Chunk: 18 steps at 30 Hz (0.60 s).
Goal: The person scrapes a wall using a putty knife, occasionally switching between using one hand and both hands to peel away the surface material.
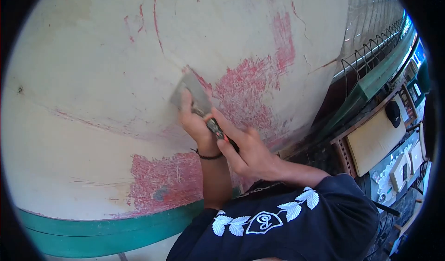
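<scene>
A putty knife (189, 88) with a wide metal blade and a dark handle lies at a slant against the pale wall (92, 66). Its blade edge touches the wall beside a patch of exposed red paint (245, 84). My right hand (250, 152) is closed around the handle. Wearing a dark bracelet, my left hand (197, 124) grips the knife nearer the blade, with a finger laid along the metal. Some of the fingers on both hands are hidden behind the tool and each other.
Below the wall runs a green band (92, 235). Another red scraped patch (167, 182) lies lower left. At right are a green beam (366, 87), wire coils, a cushioned wooden bench (375, 135) with a black cap (393, 114), and a table holding papers and boxes.
</scene>
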Each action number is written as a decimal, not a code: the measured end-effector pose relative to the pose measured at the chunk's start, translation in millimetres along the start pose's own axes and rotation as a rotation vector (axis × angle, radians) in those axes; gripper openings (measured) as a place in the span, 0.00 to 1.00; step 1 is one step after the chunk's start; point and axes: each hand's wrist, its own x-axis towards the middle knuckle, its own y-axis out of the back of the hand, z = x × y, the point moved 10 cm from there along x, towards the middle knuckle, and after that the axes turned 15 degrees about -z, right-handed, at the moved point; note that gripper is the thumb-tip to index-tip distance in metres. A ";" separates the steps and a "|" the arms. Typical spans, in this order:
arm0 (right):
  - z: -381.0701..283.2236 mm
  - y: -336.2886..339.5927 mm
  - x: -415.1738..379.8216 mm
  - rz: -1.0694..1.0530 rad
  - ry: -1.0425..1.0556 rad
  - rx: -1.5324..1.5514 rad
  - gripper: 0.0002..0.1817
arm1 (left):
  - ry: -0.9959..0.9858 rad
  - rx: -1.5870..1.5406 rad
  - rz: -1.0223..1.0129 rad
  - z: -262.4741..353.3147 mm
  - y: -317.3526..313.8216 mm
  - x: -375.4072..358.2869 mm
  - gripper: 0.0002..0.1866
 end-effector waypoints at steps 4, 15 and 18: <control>-2.3 4.9 5.9 -0.027 -0.022 0.001 0.32 | 0.019 0.000 0.022 9.1 -5.2 5.6 0.21; -12.6 3.7 4.4 -0.005 -0.033 -0.019 0.31 | 0.037 -0.024 -0.076 9.9 -8.8 8.3 0.20; 7.4 -0.7 -10.3 0.087 0.044 -0.014 0.30 | 0.031 -0.029 -0.049 -10.7 -2.8 -0.5 0.20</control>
